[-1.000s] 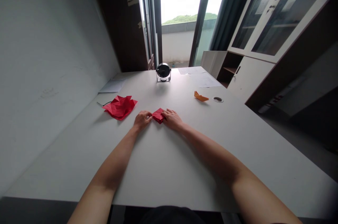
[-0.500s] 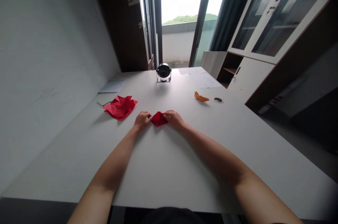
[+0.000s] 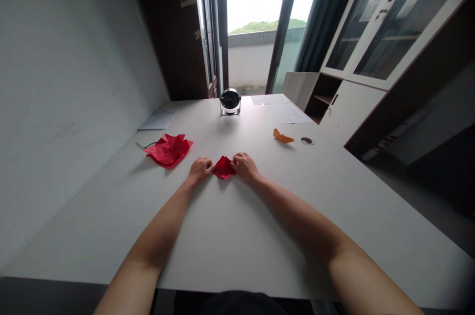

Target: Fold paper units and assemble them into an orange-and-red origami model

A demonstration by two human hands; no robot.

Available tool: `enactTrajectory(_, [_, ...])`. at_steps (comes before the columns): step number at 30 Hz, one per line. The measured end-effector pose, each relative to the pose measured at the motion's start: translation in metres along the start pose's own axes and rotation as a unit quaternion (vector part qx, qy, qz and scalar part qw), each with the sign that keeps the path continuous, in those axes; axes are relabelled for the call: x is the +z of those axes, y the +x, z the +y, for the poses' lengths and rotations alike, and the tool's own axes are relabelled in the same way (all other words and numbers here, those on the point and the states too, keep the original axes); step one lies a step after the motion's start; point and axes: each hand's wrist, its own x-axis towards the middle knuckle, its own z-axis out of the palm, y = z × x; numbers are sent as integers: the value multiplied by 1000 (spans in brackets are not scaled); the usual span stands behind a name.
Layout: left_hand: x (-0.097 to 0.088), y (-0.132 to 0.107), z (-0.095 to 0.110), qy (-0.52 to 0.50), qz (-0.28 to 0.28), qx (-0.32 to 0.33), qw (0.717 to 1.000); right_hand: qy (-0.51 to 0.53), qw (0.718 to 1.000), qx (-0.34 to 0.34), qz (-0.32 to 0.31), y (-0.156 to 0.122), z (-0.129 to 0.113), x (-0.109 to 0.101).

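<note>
A small piece of folded red paper (image 3: 224, 168) lies at the middle of the white table, between my two hands. My left hand (image 3: 201, 168) pinches its left corner, thumb toward the paper. On the opposite side my right hand (image 3: 244, 164) grips the right corner with curled fingers. The paper shows a raised point at the top and creases running down its middle. To the left of my left hand sits a larger crumpled sheet of red paper (image 3: 168, 151), with folds standing up. A folded orange paper boat (image 3: 283, 136) rests farther right, touched by neither hand.
A round black and silver device (image 3: 230, 102) stands at the back of the white table (image 3: 218, 236). White sheets (image 3: 291, 112) lie at the back right, more papers (image 3: 158, 120) by the left wall. Near the boat is a round cable hole (image 3: 307, 141).
The folded red paper has shifted slightly, and its top point now stands up more clearly between my hands. Both hands keep their hold, with only small movement. Everything else has stayed in place.
</note>
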Motion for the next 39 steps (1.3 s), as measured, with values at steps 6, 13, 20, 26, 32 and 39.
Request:
enactTrajectory(6, [2, 2, 4, -18, -41, 29, 999, -21, 1000, 9, -1, 0, -1, 1])
enactTrajectory(13, [1, 0, 11, -9, -38, 31, 999, -28, 1000, 13, -2, -1, -4, 1])
enactTrajectory(20, [5, -2, 12, -5, 5, 49, 999, -23, 998, -41, -31, -3, -8, -3])
enactTrajectory(26, [9, 0, 10, -17, -11, 73, 997, -11, 997, -69, -40, -3, -5, -2])
enactTrajectory(32, [21, 3, 4, 1, -68, 92, 993, -2, 996, -77, -40, -2, -3, -2])
enactTrajectory(39, [19, 2, 7, 9, -123, 106, 987, 0, 999, -45, -22, -1, -2, -2])
